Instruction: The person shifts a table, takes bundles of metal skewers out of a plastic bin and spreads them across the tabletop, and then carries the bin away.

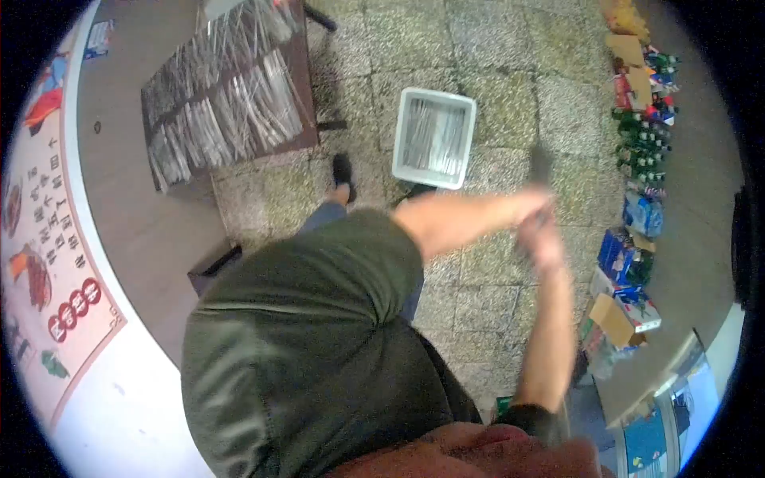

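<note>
My left hand [532, 204] and my right hand [542, 243] are close together over the floor, right of the middle of the view, both smeared by motion. A dark grey, blurred narrow thing [542, 163] sticks out past my left hand, which looks closed round it. Curled fingers show on my right hand just below, but what is in them is too blurred to name. Left of my hands, a white plastic bin [401, 135] stands on the floor with many thin metal skewers [434, 135] lying in it.
A dark table [309, 119] at upper left carries rows of thin skewers, some bundled [275, 99]. Along the right wall stand green bottles [641, 147], blue packs [612, 253] and an opened cardboard box [613, 320]. A printed poster [60, 263] hangs at far left.
</note>
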`<control>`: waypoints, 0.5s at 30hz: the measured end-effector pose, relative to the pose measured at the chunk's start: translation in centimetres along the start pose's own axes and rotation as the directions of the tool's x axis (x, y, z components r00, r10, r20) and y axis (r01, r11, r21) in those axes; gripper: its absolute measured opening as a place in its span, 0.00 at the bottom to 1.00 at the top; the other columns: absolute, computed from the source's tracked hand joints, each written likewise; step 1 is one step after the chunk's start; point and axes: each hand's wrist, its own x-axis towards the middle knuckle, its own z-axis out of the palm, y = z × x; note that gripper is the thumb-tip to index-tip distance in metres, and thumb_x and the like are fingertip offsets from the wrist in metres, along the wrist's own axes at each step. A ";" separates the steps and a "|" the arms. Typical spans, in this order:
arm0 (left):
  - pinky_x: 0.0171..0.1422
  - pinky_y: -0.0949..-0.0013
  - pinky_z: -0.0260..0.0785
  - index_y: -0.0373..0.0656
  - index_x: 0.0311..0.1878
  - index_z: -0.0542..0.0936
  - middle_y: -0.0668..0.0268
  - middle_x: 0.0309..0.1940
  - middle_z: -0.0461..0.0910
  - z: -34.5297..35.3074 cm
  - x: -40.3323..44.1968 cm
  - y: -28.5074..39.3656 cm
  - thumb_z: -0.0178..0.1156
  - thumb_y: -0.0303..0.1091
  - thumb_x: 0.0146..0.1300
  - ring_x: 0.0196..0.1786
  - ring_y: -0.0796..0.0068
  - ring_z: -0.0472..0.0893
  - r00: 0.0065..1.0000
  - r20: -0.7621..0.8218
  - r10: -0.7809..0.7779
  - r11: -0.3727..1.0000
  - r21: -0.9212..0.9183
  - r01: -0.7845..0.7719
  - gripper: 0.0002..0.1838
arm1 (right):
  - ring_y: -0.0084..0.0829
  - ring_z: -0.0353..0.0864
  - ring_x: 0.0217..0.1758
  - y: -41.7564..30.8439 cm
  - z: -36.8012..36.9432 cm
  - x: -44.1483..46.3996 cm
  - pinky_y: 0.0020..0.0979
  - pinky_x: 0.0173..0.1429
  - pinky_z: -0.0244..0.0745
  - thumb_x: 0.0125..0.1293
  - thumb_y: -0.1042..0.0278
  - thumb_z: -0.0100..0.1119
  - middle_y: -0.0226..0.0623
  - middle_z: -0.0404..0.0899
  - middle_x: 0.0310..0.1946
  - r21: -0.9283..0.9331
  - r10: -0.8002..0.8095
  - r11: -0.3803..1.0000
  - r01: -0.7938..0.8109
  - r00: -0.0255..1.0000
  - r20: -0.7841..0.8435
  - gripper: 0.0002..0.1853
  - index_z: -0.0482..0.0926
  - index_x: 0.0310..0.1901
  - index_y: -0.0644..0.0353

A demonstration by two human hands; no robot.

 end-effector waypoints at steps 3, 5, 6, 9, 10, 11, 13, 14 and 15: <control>0.37 0.60 0.72 0.38 0.31 0.82 0.62 0.30 0.81 -0.3 -6.8 -14.6 0.64 0.34 0.51 0.32 0.72 0.79 0.953 -0.198 -0.231 0.972 -0.082 0.218 0.09 | 0.33 0.69 0.61 8.0 5.4 -9.9 0.36 0.61 0.68 0.54 0.71 0.67 0.40 0.70 0.60 0.139 0.292 0.947 -0.288 0.957 -0.004 0.46 0.49 0.72 0.57; 0.37 0.62 0.73 0.35 0.28 0.83 0.59 0.32 0.83 -0.8 -7.2 -19.7 0.65 0.35 0.46 0.31 0.68 0.80 0.923 -0.145 -0.356 0.928 0.062 0.368 0.11 | 0.33 0.70 0.57 11.5 7.7 -13.4 0.33 0.55 0.71 0.55 0.79 0.62 0.41 0.68 0.59 0.252 0.469 0.861 -0.441 0.881 -0.061 0.45 0.49 0.72 0.55; 0.39 0.62 0.73 0.34 0.30 0.82 0.58 0.33 0.83 -0.4 -9.6 -17.6 0.65 0.35 0.44 0.31 0.66 0.81 0.920 -0.095 -0.381 0.922 0.038 0.385 0.13 | 0.33 0.70 0.56 11.3 8.3 -14.6 0.32 0.53 0.71 0.56 0.80 0.60 0.41 0.66 0.60 0.240 0.518 0.840 -0.486 0.851 -0.090 0.44 0.48 0.72 0.55; 0.38 0.62 0.73 0.30 0.32 0.81 0.58 0.31 0.83 -0.6 -11.6 -13.7 0.66 0.34 0.43 0.31 0.63 0.81 0.989 -0.135 -0.060 0.920 0.377 0.107 0.16 | 0.33 0.65 0.60 10.0 9.9 -14.5 0.35 0.60 0.67 0.59 0.81 0.57 0.43 0.61 0.63 0.041 0.226 0.974 -0.222 0.949 -0.218 0.43 0.45 0.73 0.54; 0.37 0.62 0.72 0.29 0.33 0.80 0.57 0.31 0.82 -0.4 -14.3 -9.1 0.65 0.34 0.44 0.31 0.63 0.80 0.990 -0.138 0.038 0.944 0.331 0.010 0.17 | 0.33 0.64 0.62 8.6 10.5 -14.1 0.36 0.62 0.65 0.60 0.81 0.57 0.44 0.59 0.65 -0.012 0.128 0.991 -0.135 0.960 -0.250 0.43 0.44 0.73 0.54; 0.35 0.61 0.72 0.28 0.34 0.79 0.57 0.30 0.82 -1.1 -17.0 -5.6 0.65 0.34 0.44 0.31 0.63 0.80 0.982 -0.133 0.135 0.950 0.297 -0.090 0.17 | 0.33 0.62 0.64 5.3 11.7 -13.4 0.37 0.65 0.62 0.61 0.80 0.57 0.44 0.57 0.66 -0.034 0.049 0.998 -0.061 0.961 -0.271 0.44 0.42 0.73 0.54; 0.32 0.62 0.71 0.32 0.33 0.78 0.56 0.27 0.80 -2.8 -14.8 -4.1 0.66 0.31 0.41 0.29 0.68 0.78 0.951 0.007 0.309 0.880 0.376 -0.289 0.15 | 0.35 0.57 0.69 1.5 13.2 -12.3 0.40 0.72 0.52 0.66 0.73 0.56 0.46 0.55 0.68 -0.096 -0.057 0.995 0.027 0.943 -0.329 0.42 0.40 0.74 0.56; 0.29 0.63 0.70 0.33 0.32 0.77 0.60 0.24 0.79 -3.3 -18.6 0.1 0.66 0.27 0.41 0.26 0.70 0.77 0.960 0.024 0.281 0.936 0.214 -0.279 0.13 | 0.38 0.58 0.69 -2.9 14.8 -12.0 0.41 0.71 0.54 0.70 0.65 0.53 0.49 0.54 0.69 0.113 -0.018 0.992 0.059 0.942 -0.335 0.38 0.42 0.74 0.57; 0.29 0.64 0.70 0.33 0.33 0.77 0.61 0.23 0.78 -4.0 -19.0 1.1 0.66 0.27 0.42 0.26 0.72 0.77 0.936 0.025 0.351 0.920 0.174 -0.350 0.13 | 0.39 0.60 0.69 -3.9 15.2 -11.5 0.41 0.71 0.55 0.71 0.63 0.52 0.50 0.55 0.68 0.174 0.027 0.984 0.033 0.943 -0.331 0.37 0.43 0.74 0.59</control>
